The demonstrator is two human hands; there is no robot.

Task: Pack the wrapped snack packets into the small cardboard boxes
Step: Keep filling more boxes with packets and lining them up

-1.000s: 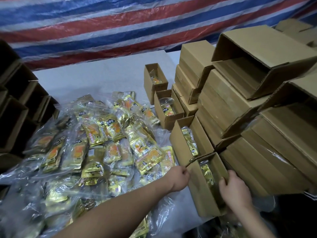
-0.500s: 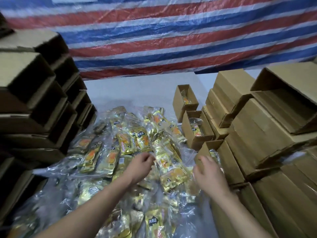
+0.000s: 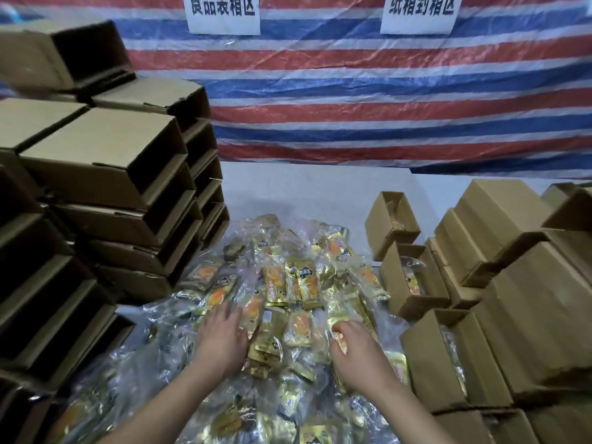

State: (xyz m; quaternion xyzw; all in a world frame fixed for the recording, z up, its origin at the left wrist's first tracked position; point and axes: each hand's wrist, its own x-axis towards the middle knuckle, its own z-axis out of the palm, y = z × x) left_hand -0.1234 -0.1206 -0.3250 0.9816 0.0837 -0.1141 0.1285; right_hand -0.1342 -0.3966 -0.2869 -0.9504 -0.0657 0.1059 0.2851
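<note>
Left white sign (image 3: 223, 12) — 食品装箱区; right white sign (image 3: 419, 12) — 纸箱封箱区, both on tarp (image 3: 352, 100)

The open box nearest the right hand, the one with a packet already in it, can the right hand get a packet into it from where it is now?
Probably yes. The right hand is over the packet pile, just left of that box. Its top is open and nothing lies between them.

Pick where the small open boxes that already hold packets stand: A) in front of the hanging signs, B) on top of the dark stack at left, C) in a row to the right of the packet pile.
C: the open boxes stand beside the packet pile, on its right.
</note>
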